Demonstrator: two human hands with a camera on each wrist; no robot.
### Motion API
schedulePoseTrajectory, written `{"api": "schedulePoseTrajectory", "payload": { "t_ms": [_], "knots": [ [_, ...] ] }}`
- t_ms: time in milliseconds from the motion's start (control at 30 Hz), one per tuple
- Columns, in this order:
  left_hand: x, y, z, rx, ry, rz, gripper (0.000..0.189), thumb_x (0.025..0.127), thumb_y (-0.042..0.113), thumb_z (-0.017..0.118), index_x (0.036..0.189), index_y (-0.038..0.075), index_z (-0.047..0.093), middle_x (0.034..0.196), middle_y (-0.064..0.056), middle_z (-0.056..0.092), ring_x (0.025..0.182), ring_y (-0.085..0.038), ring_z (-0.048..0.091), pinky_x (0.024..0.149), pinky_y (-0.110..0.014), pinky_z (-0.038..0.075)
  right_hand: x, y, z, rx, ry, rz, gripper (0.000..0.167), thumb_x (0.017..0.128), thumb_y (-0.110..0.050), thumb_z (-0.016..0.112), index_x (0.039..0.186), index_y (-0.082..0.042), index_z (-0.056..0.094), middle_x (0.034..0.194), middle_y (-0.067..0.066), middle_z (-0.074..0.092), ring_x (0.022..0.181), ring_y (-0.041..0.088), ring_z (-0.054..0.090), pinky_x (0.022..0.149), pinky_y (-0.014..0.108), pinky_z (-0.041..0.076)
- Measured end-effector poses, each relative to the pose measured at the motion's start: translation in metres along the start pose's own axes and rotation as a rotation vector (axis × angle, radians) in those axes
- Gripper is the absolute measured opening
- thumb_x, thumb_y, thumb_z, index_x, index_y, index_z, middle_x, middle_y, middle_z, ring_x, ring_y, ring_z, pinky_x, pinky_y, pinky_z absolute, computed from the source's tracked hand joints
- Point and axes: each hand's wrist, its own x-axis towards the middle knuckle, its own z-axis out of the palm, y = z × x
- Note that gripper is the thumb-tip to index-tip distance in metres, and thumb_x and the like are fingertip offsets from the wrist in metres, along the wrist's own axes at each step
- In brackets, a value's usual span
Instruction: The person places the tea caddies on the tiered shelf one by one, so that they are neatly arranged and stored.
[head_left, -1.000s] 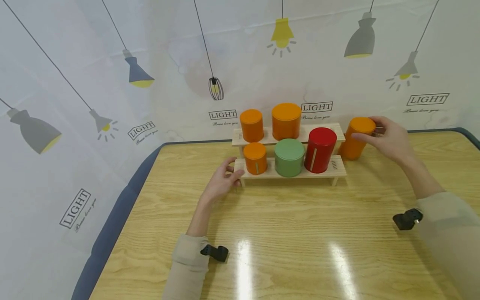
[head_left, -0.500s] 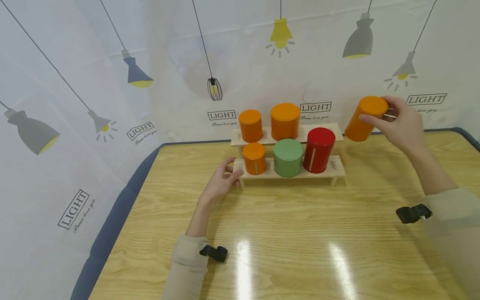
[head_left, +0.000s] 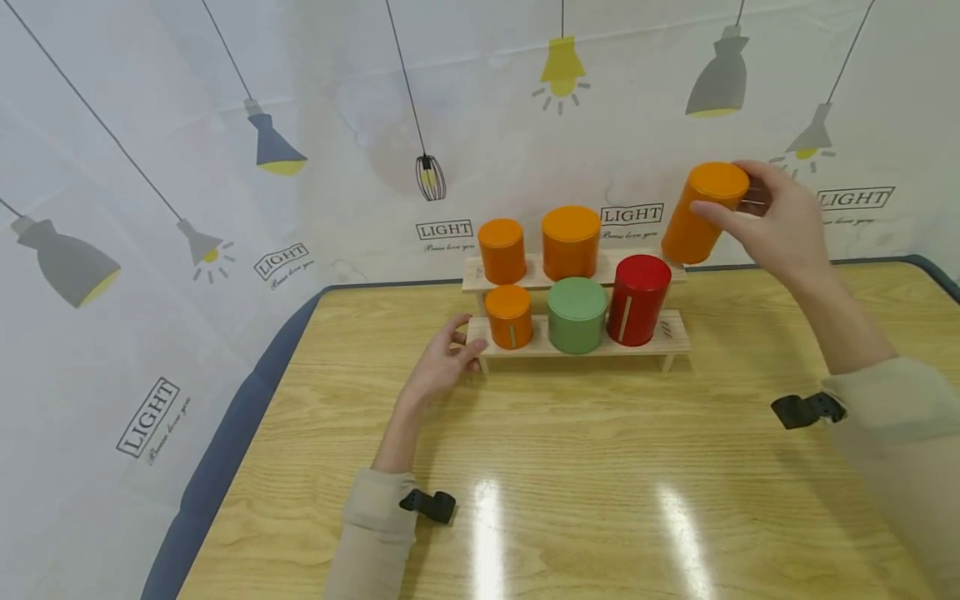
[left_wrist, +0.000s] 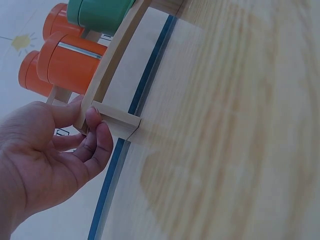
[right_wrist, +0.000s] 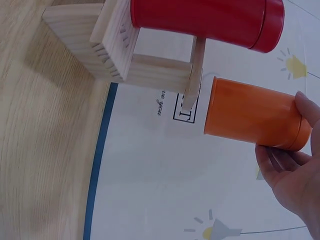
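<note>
My right hand (head_left: 780,225) holds a tall orange canister (head_left: 692,225) by its upper part, tilted, in the air over the right end of the upper shelf. The right wrist view has that orange canister (right_wrist: 250,112) apart from the shelf board. With thumb and fingers my left hand (head_left: 442,360) pinches the left end of the lower tier of a two-tier wooden rack (head_left: 592,350). On that tier stand a small orange canister (head_left: 510,318), a green canister (head_left: 577,317) and a tall red canister (head_left: 639,302). Behind them, the upper tier carries two orange canisters, a smaller (head_left: 502,252) and a wider one (head_left: 571,244).
The rack stands near the back edge of a wooden table (head_left: 585,467). Right behind it hangs a white backdrop (head_left: 337,167) printed with lamps. Blue trim (head_left: 247,400) runs along the table's left edge.
My right hand has lifted the tall orange canister off the table beside the rack, then carried it left over the upper tier's right end. The left hand has stayed in place.
</note>
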Motion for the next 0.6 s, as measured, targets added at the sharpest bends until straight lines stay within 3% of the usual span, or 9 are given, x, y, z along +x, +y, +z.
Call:
{"api": "schedulePoseTrajectory", "payload": {
  "t_ms": [267,533,600],
  "knots": [
    [-0.001,0.005,-0.001,-0.004,-0.013,-0.033,0.065,0.104,0.018,0.060,0.158,0.006,0.026,0.115,-0.014,0.046,0.085,-0.023,0.060,0.088,-0.045,0.055,0.006,-0.013,0.022,0.011,-0.051,-0.059,0.067,0.092,-0.037,0.075,0.147,-0.008,0.049,0.136,0.016,0.058,0.110,0.014,0.058,0.097,0.020,0.049],
    [-0.016,0.028,0.001,-0.015,-0.021,-0.024,0.060,0.104,0.012,0.058,0.156,0.002,0.029,0.112,-0.015,0.047,0.087,-0.029,0.061,0.092,-0.052,0.054,0.009,-0.018,0.039,0.002,-0.096,-0.054,0.068,0.092,-0.041,0.074,0.146,-0.007,0.050,0.135,0.016,0.058,0.113,0.029,0.058,0.095,0.023,0.051],
    [-0.014,0.022,0.001,-0.015,-0.015,-0.017,0.062,0.104,0.015,0.059,0.156,0.003,0.029,0.113,-0.015,0.047,0.087,-0.028,0.061,0.091,-0.049,0.055,0.009,-0.019,0.042,0.001,-0.104,-0.054,0.069,0.093,-0.041,0.074,0.146,-0.006,0.049,0.135,0.017,0.058,0.115,0.032,0.058,0.097,0.026,0.051]
  ]
}}
